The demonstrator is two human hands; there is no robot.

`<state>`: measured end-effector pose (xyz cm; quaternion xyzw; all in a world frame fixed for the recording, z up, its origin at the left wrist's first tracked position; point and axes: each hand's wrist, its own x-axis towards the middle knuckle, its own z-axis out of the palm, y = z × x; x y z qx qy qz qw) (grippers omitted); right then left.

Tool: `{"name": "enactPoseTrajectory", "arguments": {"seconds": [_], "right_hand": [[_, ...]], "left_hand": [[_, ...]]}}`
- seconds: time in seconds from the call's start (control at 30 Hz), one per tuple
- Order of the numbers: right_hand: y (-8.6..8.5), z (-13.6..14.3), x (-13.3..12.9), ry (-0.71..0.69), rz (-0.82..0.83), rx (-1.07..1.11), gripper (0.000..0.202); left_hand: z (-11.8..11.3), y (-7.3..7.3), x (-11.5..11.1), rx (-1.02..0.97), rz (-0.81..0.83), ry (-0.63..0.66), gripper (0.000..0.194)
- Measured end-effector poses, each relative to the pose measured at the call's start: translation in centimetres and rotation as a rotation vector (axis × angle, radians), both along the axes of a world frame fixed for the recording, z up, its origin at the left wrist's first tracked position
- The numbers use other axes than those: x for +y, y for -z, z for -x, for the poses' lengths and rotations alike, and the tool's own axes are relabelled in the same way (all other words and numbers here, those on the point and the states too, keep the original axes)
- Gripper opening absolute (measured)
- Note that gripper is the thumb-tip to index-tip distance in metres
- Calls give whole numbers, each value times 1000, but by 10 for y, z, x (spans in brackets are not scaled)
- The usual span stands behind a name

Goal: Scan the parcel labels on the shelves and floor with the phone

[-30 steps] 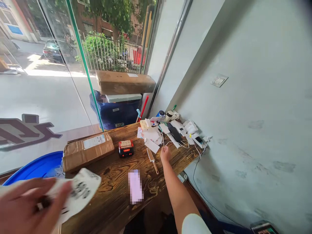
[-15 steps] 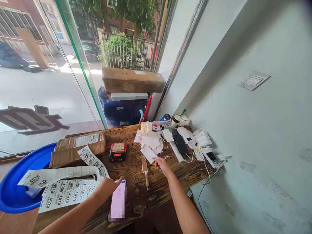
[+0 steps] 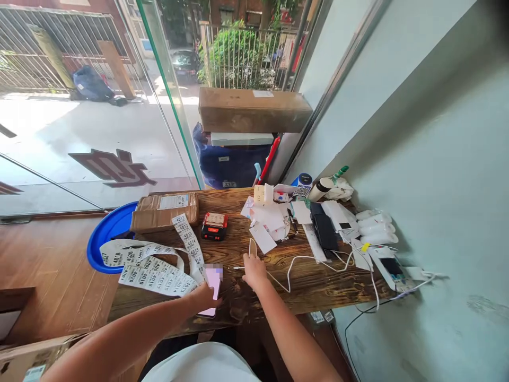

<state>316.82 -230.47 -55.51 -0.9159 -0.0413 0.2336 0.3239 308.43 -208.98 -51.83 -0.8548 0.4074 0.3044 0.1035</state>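
My left hand (image 3: 205, 297) is closed around the middle of a phone (image 3: 213, 277) with a lit pink screen, low at the table's front. A blurred patch covers the phone's upper end. My right hand (image 3: 254, 270) is closed on a white cable (image 3: 289, 276), whose plug end (image 3: 238, 268) sticks out to the left, towards the phone. Beneath that hand lies a knife (image 3: 251, 247); its blade tip shows and its handle is hidden. A strip of numbered labels (image 3: 189, 239) reaches the phone's left side.
Behind the phone stand a small black and red printer (image 3: 214, 226) and a taped carton (image 3: 163, 214), beside a blue basin (image 3: 93, 244). Papers (image 3: 268, 217), a black wallet-like item (image 3: 325, 228), bottles (image 3: 321, 188) and cables lie to the right, near the wall (image 3: 445, 185).
The camera view has shifted. My right hand has moved left over the knife, bringing the cable with it. My left hand now covers the phone's middle, and the blurred patch is at its far end.
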Motion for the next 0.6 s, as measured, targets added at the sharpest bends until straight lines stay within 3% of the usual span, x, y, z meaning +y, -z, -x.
{"name": "enactPoseTrajectory", "arguments": {"seconds": [0.1,0.17,0.27,0.37,0.5,0.6], "right_hand": [[3,5,31,-64,-15,-66,25],[2,7,37,-84,-31,-78,23],[-11,11,25,-117,-90,-82,21],[-35,24,1,-142,-190,-86,18],[-70,55,-20,-118,-319,-72,19],[-82,74,-18,-46,-351,-71,18]], "left_hand": [[2,-10,2,22,-22,48,61],[2,-18,3,16,-25,56,60],[-5,-30,1,22,-7,30,58],[-16,-45,-4,42,23,-47,62],[-29,-67,-14,34,48,-248,80],[-35,-80,-19,15,54,-396,83]]}}
